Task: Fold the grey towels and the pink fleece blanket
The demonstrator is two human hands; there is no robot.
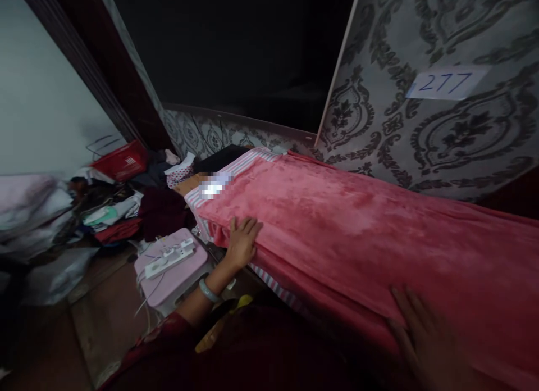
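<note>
A pinkish-red plush blanket (337,211) lies spread over a long raised surface, with folds along its near edge. Beneath it, a striped cloth (248,160) shows at the far left end and along the near side. My left hand (243,242) rests on the blanket's near left edge, fingers spread and flat. Toward the lower right, my right hand (425,329) lies on the blanket with its fingers stretched out, somewhat blurred. A bright, pixelated patch (214,186) sits on the striped cloth at the far left.
A pink stool (185,267) at the left bears a white power strip (170,258) with cords. Heaped clothes (113,211) and a red basket (122,160) lie beyond it. A large dark screen (244,48) hangs on the patterned wall, near a paper marked 277 (447,83).
</note>
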